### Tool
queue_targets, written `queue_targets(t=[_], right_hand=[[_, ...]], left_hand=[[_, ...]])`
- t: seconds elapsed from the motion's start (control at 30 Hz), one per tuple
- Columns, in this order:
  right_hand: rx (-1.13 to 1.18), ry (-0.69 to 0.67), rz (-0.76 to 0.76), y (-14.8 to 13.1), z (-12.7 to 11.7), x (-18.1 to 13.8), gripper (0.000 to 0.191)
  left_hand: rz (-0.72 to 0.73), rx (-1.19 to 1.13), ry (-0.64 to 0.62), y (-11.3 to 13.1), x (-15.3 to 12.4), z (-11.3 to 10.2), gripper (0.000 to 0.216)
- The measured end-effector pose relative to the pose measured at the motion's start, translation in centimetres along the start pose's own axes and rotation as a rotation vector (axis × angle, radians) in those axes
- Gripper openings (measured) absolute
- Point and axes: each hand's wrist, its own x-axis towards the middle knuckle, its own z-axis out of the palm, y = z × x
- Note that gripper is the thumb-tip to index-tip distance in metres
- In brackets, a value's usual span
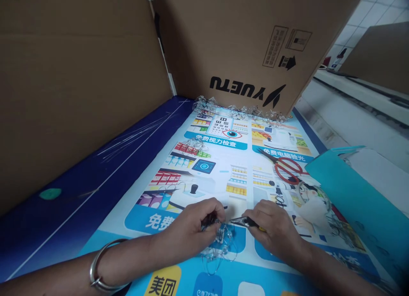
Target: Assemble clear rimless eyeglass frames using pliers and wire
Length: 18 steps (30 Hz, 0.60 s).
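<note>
Near the front of the printed mat, my left hand [198,223] is closed, thumb and forefinger pinching a tangle of thin wire with clear beads [225,243]. The wire's loops hang below the fingers over the mat. My right hand [273,223] is wrapped around a pair of pliers [243,221] with a bit of yellow on the handle. The pliers' narrow tip points left and reaches the wire close to my left fingertips. Whether the jaws grip the wire is too small to tell.
Red-handled scissors [289,170] lie right of centre, beside a teal folder-like item [345,185]. More beaded wire pieces [243,113] line the foot of the cardboard wall [223,40]. Another beaded piece [193,146] lies nearer. Thin straight strands [134,136] and a green oval [50,193] are at left.
</note>
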Motion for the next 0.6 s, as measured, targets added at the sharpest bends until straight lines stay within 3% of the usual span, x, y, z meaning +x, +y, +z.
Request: queue_targets(t=[0.33,0.6], right_hand=[[-0.008,-0.011,0.001,0.00,-0.06,0.04,0.015],[-0.012,-0.002,-0.004,0.00,-0.04,0.04,0.014]], left_hand=[[0.018,0.095,0.017,0.33,0.13,-0.28,0.024],[0.022,0.066,-0.004,0.67,0.24,-0.56,0.014]])
